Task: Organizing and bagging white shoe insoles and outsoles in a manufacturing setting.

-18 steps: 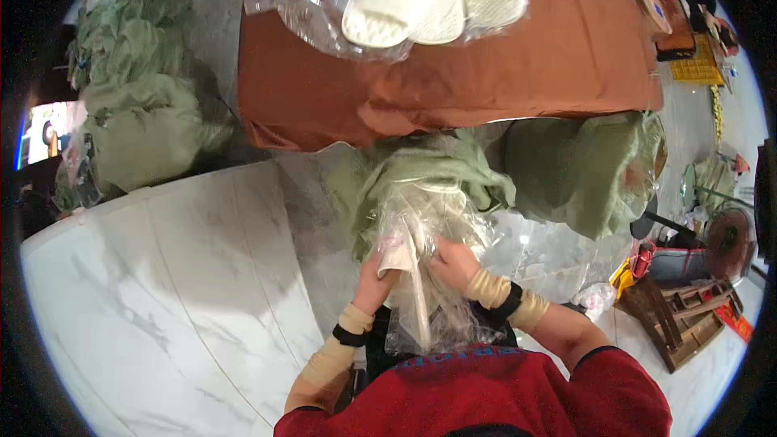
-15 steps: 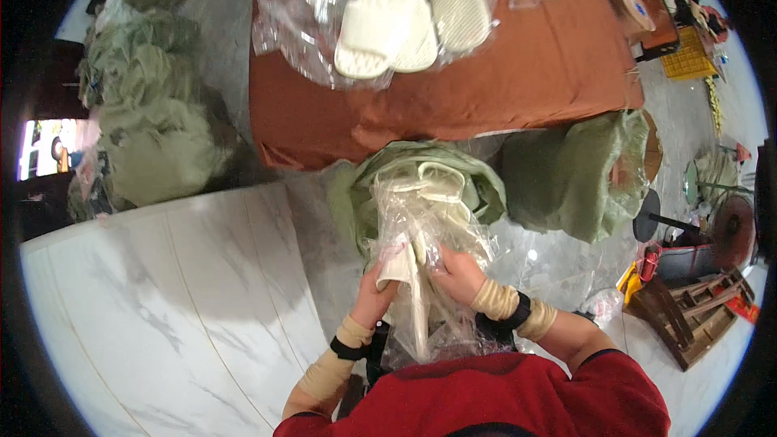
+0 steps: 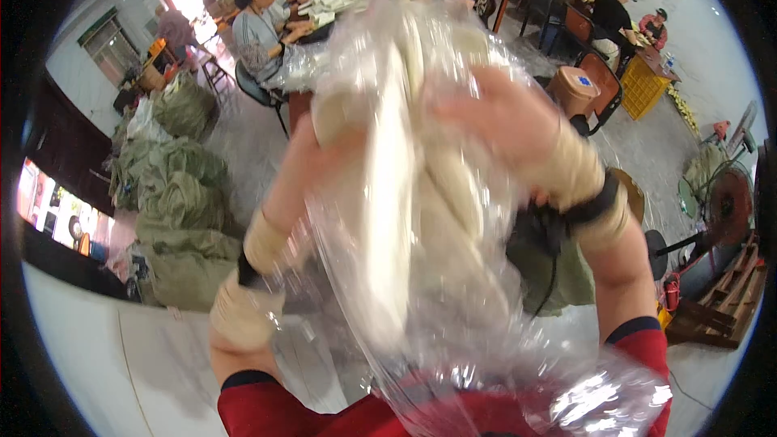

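I see a pale tiled floor (image 3: 105,364), with green sacks (image 3: 174,218) piled beyond my left hand (image 3: 312,166) and people seated at tables farther back. Both hands grip a clear, crinkled plastic bag (image 3: 429,275) of cream, soft-looking pieces, raised close between them. My right hand (image 3: 506,125) clasps its upper side; motion blurs the fingers.

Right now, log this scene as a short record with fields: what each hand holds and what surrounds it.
left hand: left hand grips the clear crinkled plastic bag on its left side
right hand: right hand grips the same bag on its right side
bag contents: pale cream pieces, blurred
bag position: raised close before the camera
left of bag: green woven sacks, piled
behind: people seated at tables
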`<state>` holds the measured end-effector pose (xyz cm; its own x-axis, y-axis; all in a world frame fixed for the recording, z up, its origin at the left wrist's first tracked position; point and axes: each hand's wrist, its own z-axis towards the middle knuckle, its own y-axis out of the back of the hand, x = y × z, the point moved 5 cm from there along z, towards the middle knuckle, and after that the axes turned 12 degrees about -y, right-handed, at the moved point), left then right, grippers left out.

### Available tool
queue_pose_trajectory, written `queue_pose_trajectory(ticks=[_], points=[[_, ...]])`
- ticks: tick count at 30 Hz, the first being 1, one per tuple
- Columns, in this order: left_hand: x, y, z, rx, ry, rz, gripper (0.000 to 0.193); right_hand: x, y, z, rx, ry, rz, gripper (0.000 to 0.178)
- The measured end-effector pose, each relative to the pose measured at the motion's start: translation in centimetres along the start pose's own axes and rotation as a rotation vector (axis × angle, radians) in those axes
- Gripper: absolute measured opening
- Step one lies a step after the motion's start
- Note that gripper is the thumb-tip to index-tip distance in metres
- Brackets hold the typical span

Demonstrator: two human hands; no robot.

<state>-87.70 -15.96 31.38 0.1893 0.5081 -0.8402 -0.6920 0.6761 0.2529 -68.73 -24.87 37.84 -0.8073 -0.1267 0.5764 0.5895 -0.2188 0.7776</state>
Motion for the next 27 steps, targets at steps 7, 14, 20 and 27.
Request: queue_pose_trajectory(ticks=[7,14,20,27], points=[[9.0,13.9,22.8,-0.002,-0.147,-0.553,0.033,-4.5,1.3,25.5,-0.228,-0.002,0.584,0.028],[38.6,16.9,26.9,-0.136,-0.135,0.516,0.051,-18.1,-14.4,29.3,-0.186,-0.338,-0.156,0.066],[54.7,8.8,21.9,0.242,0.150,0.516,0.061,-16.9,-15.7,16.3,-0.130,-0.385,0.011,0.056],[60.6,12.7,18.4,0.078,0.374,0.267,0.047,-13.7,-13.9,5.8,-0.354,-0.441,0.254,0.057]])
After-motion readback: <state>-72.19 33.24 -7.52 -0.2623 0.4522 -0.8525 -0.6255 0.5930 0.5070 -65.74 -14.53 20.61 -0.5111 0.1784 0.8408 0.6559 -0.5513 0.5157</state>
